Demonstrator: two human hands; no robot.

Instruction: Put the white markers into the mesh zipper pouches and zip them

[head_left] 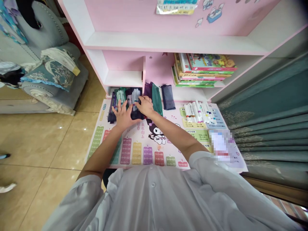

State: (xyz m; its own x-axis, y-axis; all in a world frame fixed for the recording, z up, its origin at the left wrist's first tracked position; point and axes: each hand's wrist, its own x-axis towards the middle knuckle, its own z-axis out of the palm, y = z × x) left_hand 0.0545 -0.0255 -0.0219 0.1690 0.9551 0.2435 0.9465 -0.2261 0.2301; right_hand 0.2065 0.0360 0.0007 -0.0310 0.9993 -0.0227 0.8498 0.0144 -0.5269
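Marker pens [135, 95] lie packed in a dark fabric case [136, 114], the left hand [124, 116] and right hand [145, 106] close together, fingers spread, pressing evenly without clamping.

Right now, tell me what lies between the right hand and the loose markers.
In the head view, a teal fabric pouch and a navy pouch lie between the right hand and the loose markers.

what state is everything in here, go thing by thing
left hand, open, fingers spread on the dark pouch
right hand, open, lying on the dark pouch
dark pouch, open, full of markers
navy pouch, flat, looks shut
green pouch, flat, opening hidden
loose markers, capped, side by side on the desk mat
books, piled flat
curtain, hanging in folds
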